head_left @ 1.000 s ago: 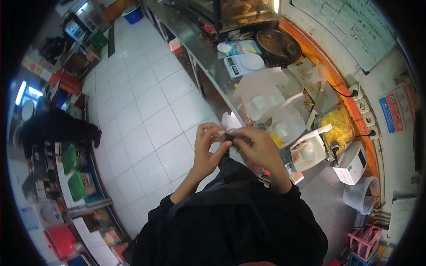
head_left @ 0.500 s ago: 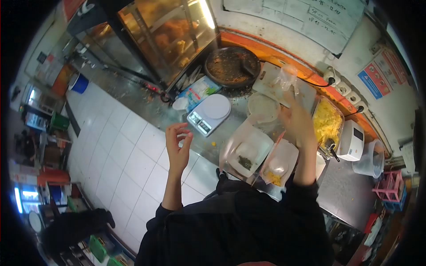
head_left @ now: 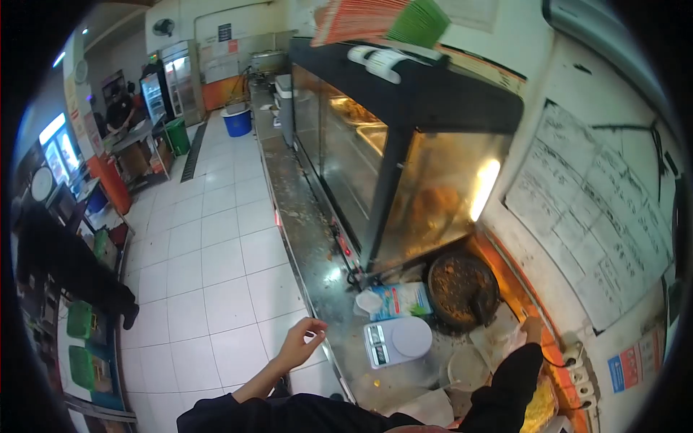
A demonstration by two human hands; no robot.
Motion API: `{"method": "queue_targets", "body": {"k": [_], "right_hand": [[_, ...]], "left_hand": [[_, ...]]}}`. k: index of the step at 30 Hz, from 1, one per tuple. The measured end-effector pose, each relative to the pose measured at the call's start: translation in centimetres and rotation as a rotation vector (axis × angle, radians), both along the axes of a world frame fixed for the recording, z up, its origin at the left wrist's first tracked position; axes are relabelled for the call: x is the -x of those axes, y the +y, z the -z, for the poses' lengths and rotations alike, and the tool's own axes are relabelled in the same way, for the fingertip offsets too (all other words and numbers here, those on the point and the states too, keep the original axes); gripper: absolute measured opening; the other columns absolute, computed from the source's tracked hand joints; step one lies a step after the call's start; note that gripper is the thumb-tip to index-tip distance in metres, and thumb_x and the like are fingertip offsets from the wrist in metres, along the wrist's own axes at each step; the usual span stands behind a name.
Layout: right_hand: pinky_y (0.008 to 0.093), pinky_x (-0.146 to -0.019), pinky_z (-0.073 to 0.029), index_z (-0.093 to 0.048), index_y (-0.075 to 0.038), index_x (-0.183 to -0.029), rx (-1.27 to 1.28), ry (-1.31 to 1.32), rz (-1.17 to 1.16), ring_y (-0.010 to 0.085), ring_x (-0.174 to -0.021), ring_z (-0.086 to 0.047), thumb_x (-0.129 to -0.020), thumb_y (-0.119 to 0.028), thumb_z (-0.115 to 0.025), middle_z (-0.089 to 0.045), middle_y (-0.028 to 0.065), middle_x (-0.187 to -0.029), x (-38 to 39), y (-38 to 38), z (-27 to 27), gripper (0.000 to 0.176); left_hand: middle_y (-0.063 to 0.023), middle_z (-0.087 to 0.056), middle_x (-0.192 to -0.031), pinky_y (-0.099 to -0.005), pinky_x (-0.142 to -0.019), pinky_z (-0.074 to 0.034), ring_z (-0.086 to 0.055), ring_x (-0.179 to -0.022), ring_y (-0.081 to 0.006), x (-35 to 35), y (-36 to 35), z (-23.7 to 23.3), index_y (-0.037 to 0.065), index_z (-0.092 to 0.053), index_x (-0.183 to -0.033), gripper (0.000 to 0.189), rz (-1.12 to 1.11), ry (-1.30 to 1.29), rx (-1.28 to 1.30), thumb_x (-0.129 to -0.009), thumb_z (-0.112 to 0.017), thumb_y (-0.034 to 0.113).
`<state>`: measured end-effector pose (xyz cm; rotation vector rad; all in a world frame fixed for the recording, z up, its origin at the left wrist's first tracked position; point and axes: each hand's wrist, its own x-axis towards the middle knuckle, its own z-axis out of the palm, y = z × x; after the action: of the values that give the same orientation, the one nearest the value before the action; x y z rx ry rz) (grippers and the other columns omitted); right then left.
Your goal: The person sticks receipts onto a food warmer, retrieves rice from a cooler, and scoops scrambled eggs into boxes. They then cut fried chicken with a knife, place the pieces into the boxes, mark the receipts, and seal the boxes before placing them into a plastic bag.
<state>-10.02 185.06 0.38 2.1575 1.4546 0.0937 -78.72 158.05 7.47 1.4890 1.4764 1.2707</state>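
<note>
**Who's closer, L or R?**

Def the right hand [head_left: 533, 329]. It's touching the crumpled clear plastic bag [head_left: 511, 339], at 3 o'clock from the white digital scale [head_left: 398, 341] on the steel tabletop [head_left: 310, 238]. Can't tell if its grip is closed, tbh. The left hand [head_left: 298, 345] is off at 9 o'clock, fingers loosely curled w/ nothing in them.

The left hand [head_left: 298, 346] is held empty, fingers [head_left: 313, 327] loosely curled, beside the desk [head_left: 307, 238]; the right hand [head_left: 533, 330] is stretched to a plastic bag [head_left: 514, 339] beside the dark mortar [head_left: 462, 289].
</note>
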Motion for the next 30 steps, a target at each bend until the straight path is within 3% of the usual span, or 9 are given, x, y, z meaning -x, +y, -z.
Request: {"method": "queue_targets", "body": {"k": [4,6,8,12,16,18,26,29,30], "right_hand": [[0.0421,-0.074,-0.05,-0.068,-0.006,-0.089,-0.228,0.159,-0.327,0.0287,-0.079,-0.064,-0.068,-0.022,-0.066,-0.066,0.0151,-0.092,13.2,-2.2,-11.0,0.026],[0.0335,-0.069,-0.05,-0.067,-0.001,-0.086,-0.277,0.616,-0.621,0.0248,-0.075,-0.066,-0.076,-0.019,-0.064,-0.067,0.0107,-0.079,24.9,-6.6,-19.8,0.02],[0.0305,-0.071,-0.05,-0.066,0.0,-0.091,-0.257,1.282,-0.644,0.0178,-0.079,-0.065,-0.078,-0.011,-0.064,-0.067,0.0077,-0.081,35.9,-10.6,-24.5,0.017],[0.0297,-0.079,-0.049,-0.052,-0.001,-0.12,-0.127,1.843,-0.542,0.0178,-0.095,-0.06,-0.08,-0.014,-0.065,-0.059,0.0082,-0.114,53.1,-15.9,-27.8,0.044],[0.0376,-0.103,-0.031,-0.017,-0.006,-0.141,0.121,2.521,-0.576,0.0227,-0.131,-0.027,-0.083,-0.029,-0.062,-0.025,0.0103,-0.144,68.4,-19.1,-23.5,0.078],[0.0368,-0.108,-0.018,-0.006,-0.004,-0.142,0.256,2.63,-0.602,0.0234,-0.135,-0.015,-0.085,-0.026,-0.059,-0.01,0.01,-0.148,75.1,-20.3,-21.1,0.081],[0.0381,-0.11,-0.011,0.001,-0.003,-0.142,0.195,2.772,-0.578,0.0257,-0.136,-0.013,-0.086,-0.029,-0.054,-0.008,0.0153,-0.148,87.4,-19.4,-18.5,0.082],[0.0366,-0.108,-0.019,-0.012,-0.006,-0.141,0.184,2.843,-0.319,0.0257,-0.134,-0.021,-0.087,-0.016,-0.052,-0.01,0.0142,-0.148,90.0,-17.9,-15.7,0.068],[0.0353,-0.104,-0.027,-0.028,-0.006,-0.129,-0.186,2.777,-0.288,0.0251,-0.127,-0.032,-0.085,-0.01,-0.053,-0.024,0.0152,-0.14,91.2,-17.1,-13.0,0.051]], "left_hand": [[-0.0056,-0.059,-0.086,-0.0257,-0.071,-0.045,-0.058,-0.08,-0.0137,3.0,1.6,-1.0,0.003,-0.058,-0.099,0.019,0.055,0.001,-0.087,-0.082,-0.06,0.01],[-0.0061,-0.058,-0.085,-0.0257,-0.069,-0.044,-0.056,-0.076,-0.0142,4.9,2.5,-1.7,0.003,-0.058,-0.099,0.019,0.085,-0.011,-0.061,-0.081,-0.06,0.009],[-0.0066,-0.057,-0.084,-0.026,-0.066,-0.044,-0.054,-0.071,-0.0146,7.0,3.7,-2.9,0.003,-0.057,-0.099,0.019,0.07,-0.03,-0.256,-0.081,-0.06,0.008],[-0.0088,-0.055,-0.081,-0.0272,-0.061,-0.043,-0.054,-0.069,-0.0163,12.3,3.9,-7.3,0.002,-0.056,-0.095,0.023,-0.088,-0.032,-0.573,-0.075,-0.064,0.006],[-0.0097,-0.054,-0.078,-0.0267,-0.054,-0.041,-0.052,-0.061,-0.0188,18.2,2.3,-10.2,0.003,-0.055,-0.092,0.033,0.056,0.076,-0.955,-0.065,-0.073,0.008],[-0.0091,-0.054,-0.078,-0.0248,-0.048,-0.036,-0.049,-0.057,-0.0195,20.9,2.4,-11.3,0.004,-0.055,-0.09,0.039,-0.174,0.186,-1.009,-0.059,-0.077,0.006],[-0.0058,-0.055,-0.072,-0.0249,-0.048,-0.037,-0.05,-0.058,-0.0175,33.1,4.5,-9.5,0.004,-0.056,-0.078,0.019,-0.457,0.308,-0.79,-0.064,-0.067,-0.003],[-0.0055,-0.055,-0.069,-0.0232,-0.049,-0.041,-0.052,-0.058,-0.014,35.1,6.3,-10.4,0.003,-0.06,-0.076,0.013,-0.361,0.201,-0.676,-0.068,-0.062,-0.007],[-0.0055,-0.056,-0.068,-0.0229,-0.05,-0.042,-0.053,-0.057,-0.0133,35.9,6.8,-10.6,0.002,-0.061,-0.077,0.014,-0.31,0.147,-0.598,-0.068,-0.062,-0.007]]}}
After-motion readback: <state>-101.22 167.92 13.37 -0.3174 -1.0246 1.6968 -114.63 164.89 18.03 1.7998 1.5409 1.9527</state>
